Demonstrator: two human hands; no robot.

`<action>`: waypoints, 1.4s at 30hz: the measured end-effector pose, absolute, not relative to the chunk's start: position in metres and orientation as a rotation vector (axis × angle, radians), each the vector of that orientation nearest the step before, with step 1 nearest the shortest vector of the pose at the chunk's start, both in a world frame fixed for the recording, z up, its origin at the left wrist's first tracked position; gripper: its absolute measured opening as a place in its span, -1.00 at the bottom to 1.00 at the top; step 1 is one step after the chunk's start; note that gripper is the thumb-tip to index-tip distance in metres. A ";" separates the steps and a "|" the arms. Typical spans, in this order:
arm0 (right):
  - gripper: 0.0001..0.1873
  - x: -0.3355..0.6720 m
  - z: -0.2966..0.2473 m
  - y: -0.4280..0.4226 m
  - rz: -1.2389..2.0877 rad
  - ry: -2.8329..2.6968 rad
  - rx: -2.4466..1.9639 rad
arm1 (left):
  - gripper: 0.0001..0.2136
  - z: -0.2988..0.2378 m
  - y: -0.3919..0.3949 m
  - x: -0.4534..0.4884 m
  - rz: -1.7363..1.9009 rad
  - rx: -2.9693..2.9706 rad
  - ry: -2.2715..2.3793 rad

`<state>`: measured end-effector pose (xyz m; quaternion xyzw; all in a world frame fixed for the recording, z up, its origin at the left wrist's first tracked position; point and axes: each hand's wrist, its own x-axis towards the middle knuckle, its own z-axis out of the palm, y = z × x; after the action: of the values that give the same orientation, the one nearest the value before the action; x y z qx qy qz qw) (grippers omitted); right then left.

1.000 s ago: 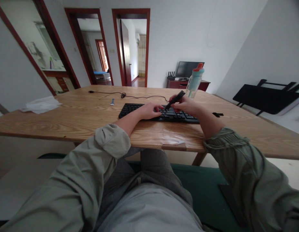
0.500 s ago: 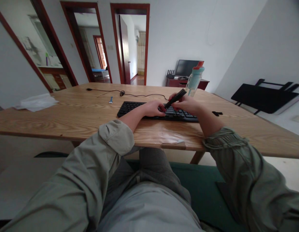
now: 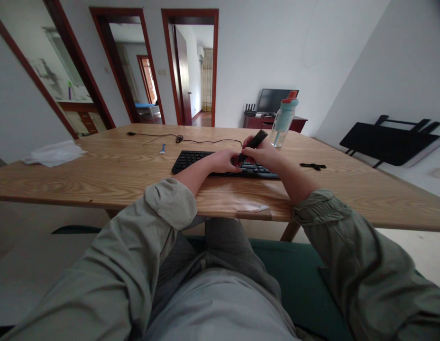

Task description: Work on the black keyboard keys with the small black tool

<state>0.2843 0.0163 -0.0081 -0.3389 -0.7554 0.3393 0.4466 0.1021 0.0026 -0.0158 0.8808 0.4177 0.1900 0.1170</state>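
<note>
A black keyboard (image 3: 191, 160) lies near the front edge of the wooden table, partly covered by my hands. My right hand (image 3: 257, 150) is closed around a thick black stick-shaped tool (image 3: 258, 137), tilted with its upper end to the right. The tool's exact kind is not clear. Just left of it, over the middle of the keyboard, my left hand (image 3: 225, 161) has its fingers curled together at the tool's lower end. Whether those fingers grip the tool's tip or something small cannot be made out.
A water bottle (image 3: 284, 121) with a red lid stands behind my right hand. On the table (image 3: 134, 182) lie a black cable (image 3: 206, 141), a small blue-and-white piece (image 3: 162, 148), crumpled white paper (image 3: 54, 152) and a black tied strap (image 3: 314, 166).
My right hand and the black tool have shifted slightly left and closer to my left hand. More of the black strap at the right now shows. My left hand has barely moved.
</note>
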 end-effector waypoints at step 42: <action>-0.84 0.265 -0.020 0.017 0.709 -2.280 -1.037 | -0.70 -0.014 0.006 0.065 0.534 2.550 1.219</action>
<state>0.2646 0.0167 -0.0199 -0.3840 -0.8443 0.2627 0.2659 0.0649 0.0064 -0.0136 0.8787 0.4202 0.1842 0.1323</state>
